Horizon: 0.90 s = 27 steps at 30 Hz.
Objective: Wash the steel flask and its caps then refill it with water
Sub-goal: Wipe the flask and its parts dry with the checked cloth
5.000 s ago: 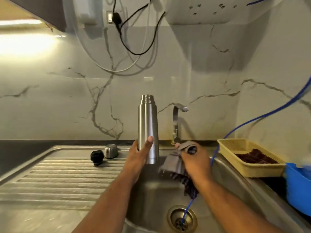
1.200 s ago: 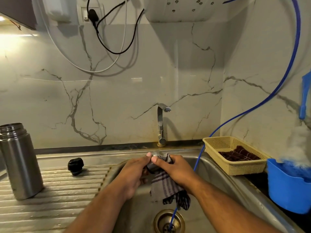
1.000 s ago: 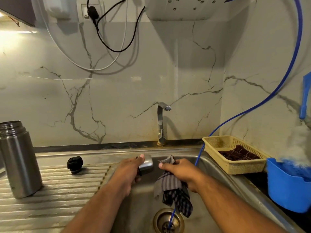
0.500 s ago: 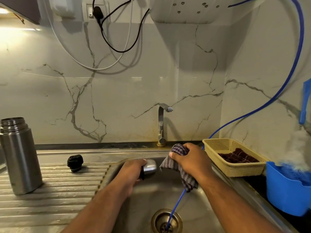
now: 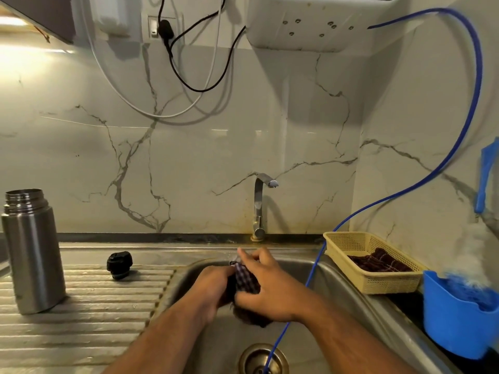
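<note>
Both your hands are down over the sink [image 5: 337,300] now, pressed together. Your right hand [image 5: 267,290] is wrapped round the checked cloth [image 5: 245,278], fingers curled, thumb up top. Your left hand [image 5: 216,284] is curled in against that cloth, but the fabric covers its fingers, so I cannot tell what it grips. My guess is one of the caps, being wiped.

The steel flask [image 5: 32,252] stands upright and open-mouthed at the far left of the ribbed desk [image 5: 94,306], well apart from you. The black cap [image 5: 119,265] lies on that desk, near the basin's edge.

To do this step well, twist the piece inside the cloth instead of just squeezing, and push a fold of fabric into the threads and the inner rim. Work low over the basin so a slip lands there. No water shows at the tap [image 5: 258,209]; you'll likely want it for the rinse. The black cap looks next.
</note>
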Motion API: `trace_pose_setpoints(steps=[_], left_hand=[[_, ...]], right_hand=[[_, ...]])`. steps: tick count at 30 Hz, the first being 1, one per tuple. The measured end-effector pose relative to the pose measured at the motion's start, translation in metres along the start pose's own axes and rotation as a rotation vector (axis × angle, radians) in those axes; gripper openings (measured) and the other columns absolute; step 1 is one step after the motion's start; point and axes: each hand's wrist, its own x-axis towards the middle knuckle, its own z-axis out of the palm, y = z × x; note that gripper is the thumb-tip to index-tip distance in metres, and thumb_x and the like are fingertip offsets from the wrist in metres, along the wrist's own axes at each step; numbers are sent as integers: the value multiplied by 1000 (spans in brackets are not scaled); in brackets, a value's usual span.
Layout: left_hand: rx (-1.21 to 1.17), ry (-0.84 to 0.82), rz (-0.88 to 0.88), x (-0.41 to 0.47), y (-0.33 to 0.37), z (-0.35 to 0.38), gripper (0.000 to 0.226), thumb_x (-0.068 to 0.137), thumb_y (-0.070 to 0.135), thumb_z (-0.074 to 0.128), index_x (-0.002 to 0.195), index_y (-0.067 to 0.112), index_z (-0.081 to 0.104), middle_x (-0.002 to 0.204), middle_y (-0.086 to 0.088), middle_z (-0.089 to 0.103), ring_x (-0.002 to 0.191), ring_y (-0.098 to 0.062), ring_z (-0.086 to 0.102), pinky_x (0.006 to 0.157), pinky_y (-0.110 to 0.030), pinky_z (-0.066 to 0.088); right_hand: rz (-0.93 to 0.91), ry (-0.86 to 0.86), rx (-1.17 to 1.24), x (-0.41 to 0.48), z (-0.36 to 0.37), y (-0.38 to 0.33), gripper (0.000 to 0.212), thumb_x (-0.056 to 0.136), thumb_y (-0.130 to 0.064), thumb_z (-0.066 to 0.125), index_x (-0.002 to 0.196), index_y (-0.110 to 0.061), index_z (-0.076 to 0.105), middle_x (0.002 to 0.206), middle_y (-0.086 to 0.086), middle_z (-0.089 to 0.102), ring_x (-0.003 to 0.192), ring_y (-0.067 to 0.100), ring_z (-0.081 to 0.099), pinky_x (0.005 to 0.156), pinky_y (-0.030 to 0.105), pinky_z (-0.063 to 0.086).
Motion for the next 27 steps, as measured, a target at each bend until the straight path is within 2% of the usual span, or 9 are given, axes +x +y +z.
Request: trace_pose_setpoints(steps=[3,5,7,10,14,20,22,24,27], left_hand=[[-45,10,17,-4,8,-6,30,105,16,46,103,2,73,101,-19,76,100,-33,68,93,-45,53],[-55,1,42,-5,12,-7,31,106,16,44,103,2,72,98,-17,77,100,-32,68,90,-42,53],[-65,-32,50,-8,16,-5,33,106,14,43,102,1,73,97,-17,78,99,-32,69,90,-42,54],[-63,-95,61,-11,15,2,34,106,18,42,107,2,72,101,-18,77,104,-33,69,99,-47,52],[-75,-207,83,-14,9,11,39,108,25,40,112,4,72,107,-18,76,108,-32,70,102,-50,51],[-19,-397,252,-20,14,16,43,107,31,39,116,6,73,114,-19,74,111,-33,70,103,-51,51],[225,-383,437,-22,16,16,42,105,34,40,111,11,75,109,-9,77,108,-23,72,101,-40,53],[485,-342,632,-24,17,18,35,105,30,44,105,15,75,103,1,77,102,-12,71,94,-30,55],[598,-404,703,-24,15,22,29,104,29,49,104,16,75,101,7,77,99,-6,70,88,-26,56]], right_hand=[[-107,166,-61,-2,-14,4,72,99,-39,59,160,-44,21,159,-16,31,141,2,29,116,24,28],[-214,247,-218,-2,-22,7,66,97,-47,61,155,-50,30,156,-22,31,141,-1,20,116,28,22],[-271,225,-264,1,-26,7,64,94,-57,61,151,-52,31,154,-22,28,142,-1,19,116,32,25],[-325,168,-263,-2,-26,13,70,94,-57,59,152,-42,23,148,-15,36,133,2,35,109,30,38],[-302,295,-202,-10,-15,28,64,92,-58,58,148,-40,33,136,-17,44,123,-1,42,102,24,40],[-208,382,378,-12,-16,25,22,100,-49,55,116,-36,63,107,-15,70,105,3,66,92,23,52],[-8,366,755,-9,-16,19,25,96,-53,59,105,-32,71,101,-9,77,101,11,71,93,32,54],[215,236,1116,-7,-18,21,36,94,-54,57,94,-23,75,88,0,78,89,18,73,85,36,54],[284,120,1296,-8,-22,31,44,93,-54,56,92,-14,76,83,8,74,77,19,69,79,37,52]])
